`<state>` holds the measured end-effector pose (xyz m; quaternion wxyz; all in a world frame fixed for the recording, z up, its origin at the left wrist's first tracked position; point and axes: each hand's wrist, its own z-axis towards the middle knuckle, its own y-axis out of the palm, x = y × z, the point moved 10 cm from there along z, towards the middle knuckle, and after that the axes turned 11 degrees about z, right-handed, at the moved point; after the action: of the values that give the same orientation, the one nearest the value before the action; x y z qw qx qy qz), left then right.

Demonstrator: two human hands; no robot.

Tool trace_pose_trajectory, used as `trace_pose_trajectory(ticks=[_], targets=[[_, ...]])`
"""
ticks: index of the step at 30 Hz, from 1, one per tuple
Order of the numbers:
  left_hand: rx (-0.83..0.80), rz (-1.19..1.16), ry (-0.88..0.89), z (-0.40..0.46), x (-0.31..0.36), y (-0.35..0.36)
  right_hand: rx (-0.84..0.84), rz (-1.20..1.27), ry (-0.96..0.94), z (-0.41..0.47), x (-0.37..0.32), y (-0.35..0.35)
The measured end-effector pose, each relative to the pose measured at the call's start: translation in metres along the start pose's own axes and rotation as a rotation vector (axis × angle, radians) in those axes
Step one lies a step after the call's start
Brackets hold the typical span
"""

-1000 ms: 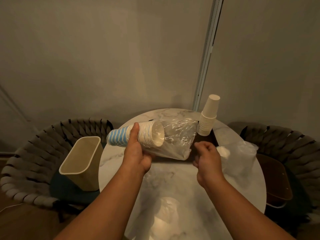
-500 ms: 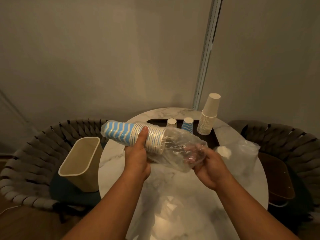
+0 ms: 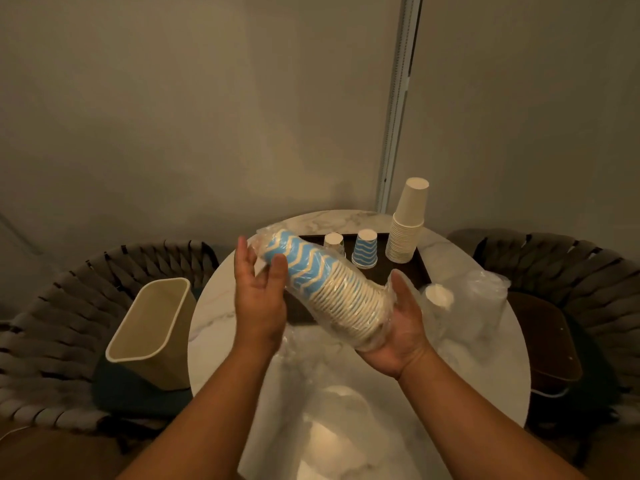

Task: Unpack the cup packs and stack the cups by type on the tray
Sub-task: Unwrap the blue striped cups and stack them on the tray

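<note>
A person holds a pack of blue wavy cups (image 3: 325,289) up over the round table (image 3: 349,375). The cups sit one inside the other in a long row, and clear plastic wrap (image 3: 388,306) is around them. The row tilts, with its closed end up at about 10 o'clock and its open end down at about 4 o'clock.

The left hand (image 3: 258,292) is spread, with its fingers straight. Its palm and thumb touch the high end of the pack. The right hand (image 3: 403,327) cups the low end from below, with its fingers bent up around the wrap.

A dark tray (image 3: 420,268) lies on the far side of the table, at about 12 o'clock from the hands. On it stand three things, all upside down: a small white cup (image 3: 333,241), one blue wavy cup (image 3: 365,249), and a tall stack of plain cups (image 3: 407,223) at the right end.

More clear wrap (image 3: 485,296) lies on the table at about 3 o'clock, with a small white cup (image 3: 439,296) in it.

A tan bin (image 3: 152,334) sits on the woven chair (image 3: 52,323) at 9 o'clock. I cannot see anything in the bin. Another chair (image 3: 571,271) is at 3 o'clock.
</note>
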<state>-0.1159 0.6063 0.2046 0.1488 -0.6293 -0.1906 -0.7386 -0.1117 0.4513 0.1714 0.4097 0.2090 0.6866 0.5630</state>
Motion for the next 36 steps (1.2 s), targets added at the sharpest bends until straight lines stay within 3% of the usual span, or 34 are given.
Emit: trace_pose_trajectory(ticks=[6, 13, 17, 19, 22, 24, 26, 30, 36], targets=[[0.164, 0.370, 0.180, 0.018, 0.021, -0.027, 0.081, -0.057, 0.006, 0.000, -0.005, -0.026], [0.278, 0.450, 0.335, 0.027, 0.060, -0.022, 0.150, -0.065, -0.007, -0.008, -0.004, -0.055], [0.276, 0.330, 0.336, 0.041, 0.073, -0.020, 0.167, -0.018, -0.020, -0.011, -0.006, -0.067], [0.114, 0.268, 0.189, 0.048, 0.058, -0.009, 0.175, 0.003, -0.036, -0.014, -0.009, -0.073], [-0.330, 0.302, -0.164, 0.025, 0.010, 0.033, 0.218, -0.046, -0.071, -0.019, -0.015, -0.086], [-0.453, 0.360, -0.235, 0.004, -0.012, 0.048, 0.284, -0.070, -0.097, -0.024, -0.016, -0.101], [-0.452, 0.435, -0.223, -0.008, -0.029, 0.056, 0.431, -0.061, -0.127, -0.035, -0.014, -0.126], [-0.495, 0.861, -0.043, -0.024, -0.055, 0.083, 0.778, -0.118, -0.133, -0.071, 0.000, -0.197], [-0.715, 1.171, 0.190, -0.066, -0.076, 0.148, 0.939, -0.654, -0.134, -0.111, -0.013, -0.220]])
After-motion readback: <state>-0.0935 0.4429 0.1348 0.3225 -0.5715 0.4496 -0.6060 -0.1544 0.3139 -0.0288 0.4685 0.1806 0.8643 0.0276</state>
